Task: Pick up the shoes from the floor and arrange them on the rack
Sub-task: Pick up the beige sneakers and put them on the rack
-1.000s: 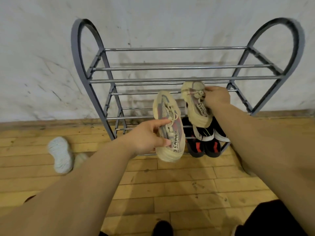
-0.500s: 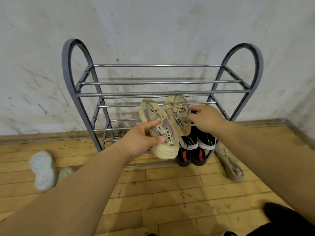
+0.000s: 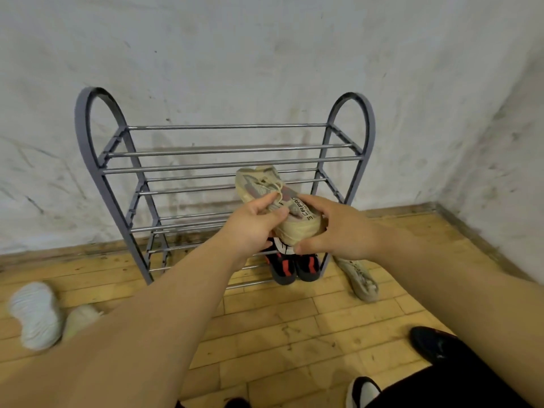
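A beige sneaker (image 3: 290, 209) with dark lettering on its side is held up in front of the right half of the grey metal shoe rack (image 3: 223, 164), at the height of the middle shelf. My left hand (image 3: 253, 228) grips its left side near the laces. My right hand (image 3: 338, 231) curls round its heel and sole. I cannot tell whether a second sneaker lies behind it. A pair of black shoes with red marks (image 3: 294, 266) stands on the bottom shelf at the right, partly hidden by my hands.
Another beige shoe (image 3: 360, 279) lies on the wooden floor just right of the rack. A white shoe (image 3: 35, 313) and a pale one (image 3: 81, 316) lie on the floor at the left. My own feet in black shoes (image 3: 426, 343) are at the lower right. The wall corner is at the right.
My two hands, each holding a beige sneaker a second ago, have come together at the rack's middle right. The view has pulled back and tilted up.
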{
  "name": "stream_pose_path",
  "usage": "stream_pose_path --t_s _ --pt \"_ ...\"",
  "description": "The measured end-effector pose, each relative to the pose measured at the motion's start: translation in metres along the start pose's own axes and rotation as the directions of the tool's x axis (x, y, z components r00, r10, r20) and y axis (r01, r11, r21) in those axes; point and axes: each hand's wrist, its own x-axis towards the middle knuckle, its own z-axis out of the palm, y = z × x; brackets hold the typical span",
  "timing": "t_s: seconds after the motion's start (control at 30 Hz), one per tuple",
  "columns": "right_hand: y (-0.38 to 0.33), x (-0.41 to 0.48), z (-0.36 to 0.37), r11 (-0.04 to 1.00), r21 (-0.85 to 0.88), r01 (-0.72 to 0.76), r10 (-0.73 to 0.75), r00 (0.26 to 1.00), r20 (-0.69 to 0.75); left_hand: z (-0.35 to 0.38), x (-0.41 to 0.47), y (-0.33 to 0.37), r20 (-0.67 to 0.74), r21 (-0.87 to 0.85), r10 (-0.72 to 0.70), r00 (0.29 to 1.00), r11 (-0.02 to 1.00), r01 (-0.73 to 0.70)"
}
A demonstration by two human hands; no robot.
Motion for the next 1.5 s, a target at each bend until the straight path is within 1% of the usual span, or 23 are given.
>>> stream_pose_path --t_s 0.07,0.2,0.3,0.37,0.43,0.5,0.6,0.67,0.73,0.87,0.97,1.0,1.07,1.13,1.27,1.5 --pt "0.0 -0.004 -0.002 1.0 0.021 0.018 -0.018 1.0 -0.024 0.004 0.001 0.004 0.014 0.024 0.016 1.0 1.0 -0.016" --pt "-0.001 -0.003 -0.005 0.997 0.012 0.07 -0.068 0.992 -0.11 0.006 0.01 0.002 -0.007 0.057 0.04 0.999 0.998 -0.039" --pt "0.004 0.003 -0.006 0.998 0.0 0.069 -0.069 0.992 -0.109 0.007 0.017 0.0 -0.002 0.094 0.044 0.999 0.995 -0.044" --pt "0.011 0.009 -0.007 0.997 0.023 0.072 -0.069 0.992 -0.108 0.007 0.023 0.0 0.003 0.135 0.074 0.997 0.988 -0.074" --pt "0.021 0.018 -0.008 0.995 0.095 0.043 -0.029 0.989 -0.144 0.006 0.031 -0.002 -0.005 0.187 0.122 0.992 0.975 -0.119" --pt "0.034 0.029 -0.009 0.979 0.201 0.008 0.034 0.978 -0.204 0.003 0.04 -0.004 -0.059 0.258 0.164 0.985 0.955 -0.144" --pt "0.057 0.044 -0.008 0.953 0.299 -0.048 0.136 0.95 -0.281 -0.003 0.053 -0.008 -0.17 0.335 0.165 0.972 0.937 -0.1" --pt "0.074 0.055 -0.005 0.945 0.317 -0.079 0.183 0.932 -0.312 -0.007 0.063 -0.014 -0.189 0.417 0.166 0.968 0.906 -0.074" --pt "0.089 0.066 0.0 0.942 0.323 -0.095 0.207 0.92 -0.332 -0.006 0.073 -0.02 -0.177 0.469 0.155 0.972 0.881 -0.055" --pt "0.109 0.095 0.01 0.957 0.269 -0.113 0.212 0.901 -0.378 -0.002 0.093 -0.035 -0.154 0.586 0.095 0.983 0.81 0.014" --pt "0.125 0.119 0.02 0.984 0.122 -0.127 0.166 0.898 -0.407 0.0 0.105 -0.044 -0.132 0.663 0.017 0.991 0.744 0.075" --pt "0.13 0.125 0.023 0.987 0.043 -0.152 0.157 0.907 -0.39 0.0 0.109 -0.046 -0.132 0.685 0.008 0.991 0.724 0.086" --pt "0.138 0.131 0.025 0.97 -0.102 -0.223 0.182 0.933 -0.311 0.0 0.116 -0.049 -0.14 0.726 0.029 0.99 0.683 0.083" --pt "0.146 0.129 0.024 0.96 -0.148 -0.236 0.196 0.95 -0.244 0.0 0.121 -0.05 -0.136 0.758 0.051 0.989 0.649 0.071" --pt "0.161 0.124 0.015 0.974 -0.145 -0.177 0.131 0.951 -0.279 0.003 0.131 -0.05 -0.122 0.744 0.123 0.985 0.669 0.009" --pt "0.172 0.117 0.012 0.969 -0.174 -0.178 0.101 0.921 -0.377 0.031 0.147 -0.057 -0.121 0.72 0.25 0.961 0.689 -0.089"
